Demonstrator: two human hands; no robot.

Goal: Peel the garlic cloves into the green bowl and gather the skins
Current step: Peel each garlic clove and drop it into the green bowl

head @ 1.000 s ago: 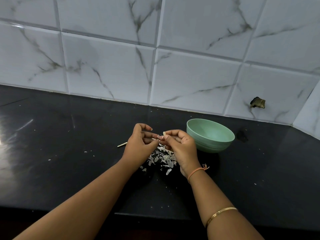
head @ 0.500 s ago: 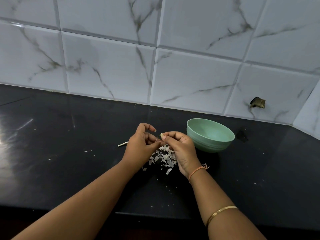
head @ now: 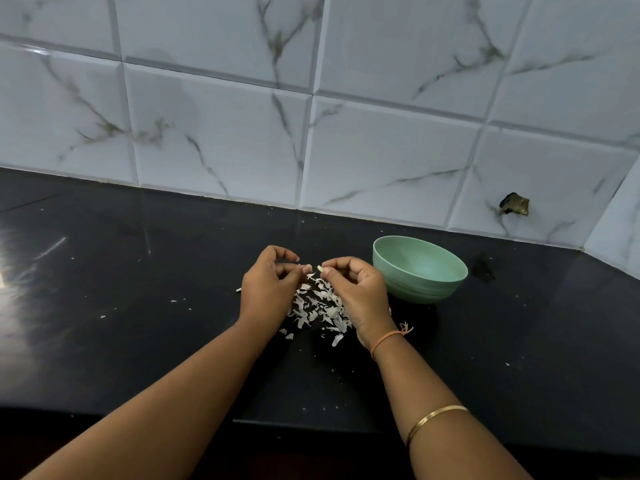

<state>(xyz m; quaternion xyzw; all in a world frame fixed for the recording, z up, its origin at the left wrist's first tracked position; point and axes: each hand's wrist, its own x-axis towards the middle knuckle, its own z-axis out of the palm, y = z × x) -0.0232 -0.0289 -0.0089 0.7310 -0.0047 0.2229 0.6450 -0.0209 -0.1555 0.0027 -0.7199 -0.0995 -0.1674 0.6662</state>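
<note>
The right hand [head: 356,289] pinches a small pale garlic clove [head: 320,269] between thumb and fingertips, held above the counter. The left hand [head: 270,285] is curled, its thumb and forefinger drawn together just beside the clove; whether they hold a scrap of skin is too small to tell. A moment ago both hands met on the clove; now a narrow gap shows between them, so a strip of skin has probably just come away, and the clove looks close to bare and ready for the bowl

Directly under the hands lies the loose pile of skins [head: 318,310], with stray flakes scattered on the black counter [head: 138,341]. The green bowl [head: 415,292] stands just right of the right hand; no cloves show in the part of its inside that is visible. A thin white stick [head: 239,289] peeks out left of the left hand. Marbled tiles [head: 381,150] rise behind

No brand, label or writing can be read anywhere
</note>
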